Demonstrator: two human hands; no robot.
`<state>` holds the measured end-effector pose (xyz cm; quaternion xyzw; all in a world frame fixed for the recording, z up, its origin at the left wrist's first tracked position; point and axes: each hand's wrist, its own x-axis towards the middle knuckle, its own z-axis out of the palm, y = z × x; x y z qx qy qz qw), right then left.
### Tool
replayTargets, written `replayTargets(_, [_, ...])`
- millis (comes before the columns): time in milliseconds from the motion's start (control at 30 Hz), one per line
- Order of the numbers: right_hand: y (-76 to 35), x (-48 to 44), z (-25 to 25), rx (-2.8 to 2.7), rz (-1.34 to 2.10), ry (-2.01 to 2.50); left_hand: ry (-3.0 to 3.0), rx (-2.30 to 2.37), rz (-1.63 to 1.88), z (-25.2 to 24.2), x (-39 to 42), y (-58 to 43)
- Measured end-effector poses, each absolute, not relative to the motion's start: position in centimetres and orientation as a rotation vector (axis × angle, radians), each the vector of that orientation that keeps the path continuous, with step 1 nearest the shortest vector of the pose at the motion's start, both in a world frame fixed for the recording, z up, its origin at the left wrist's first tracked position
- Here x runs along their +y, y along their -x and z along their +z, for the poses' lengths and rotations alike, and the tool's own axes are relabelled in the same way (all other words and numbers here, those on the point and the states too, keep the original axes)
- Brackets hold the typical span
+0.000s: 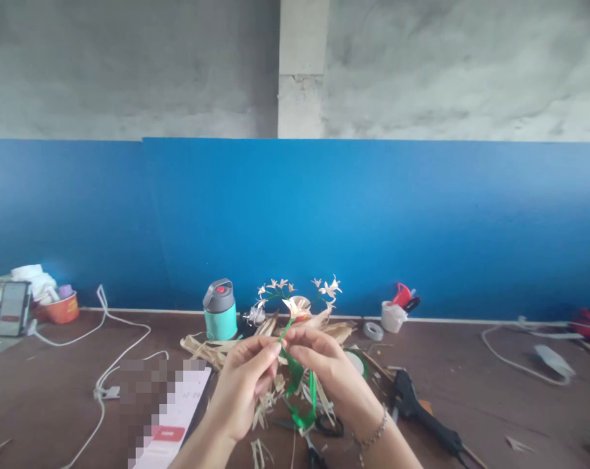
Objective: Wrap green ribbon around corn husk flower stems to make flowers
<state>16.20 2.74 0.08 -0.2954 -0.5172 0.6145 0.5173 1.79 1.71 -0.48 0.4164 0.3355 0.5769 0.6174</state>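
Note:
Over the middle of the table, my left hand (pixel 243 381) pinches the thin green stem of a pale handmade flower (pixel 294 309). My right hand (pixel 331 365) meets it at the stem, with thumb and fingers closed on a strip of green tape (pixel 302 417). The strip hangs in a loop below both hands. Behind the flower stand sprays of small white blossoms (pixel 331 286) on green stems. Dried husks (pixel 204 348) lie behind and beside my hands. A green tape roll (pixel 356 365) is partly covered by my right hand.
A teal flask (pixel 221 311) stands left of the flowers. Scissors (pixel 329 426) and husk scraps lie beneath my hands. To the right are a black glue gun (pixel 424 413), a grey tape roll (pixel 373 331) and a white cup (pixel 393 317). A phone (pixel 178 417) lies front left.

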Motion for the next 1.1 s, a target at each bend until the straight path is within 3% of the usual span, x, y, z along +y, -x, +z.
replayTargets(200, [-15.6, 2.7, -0.1, -1.146, 1.389, 0.618, -0.975, 0.784, 1.12, -0.7, 1.8, -1.8])
replayTargets(533, [-15.0, 2.4, 0.0, -1.173, 1.16, 0.711, -1.475, 1.055, 1.223, -0.3, 1.0, -1.9])
replayTargets(1100, [-14.9, 2.5, 0.2, -1.14, 1.289, 0.684, -1.481, 1.037, 1.292, -0.4, 1.0, -1.8])
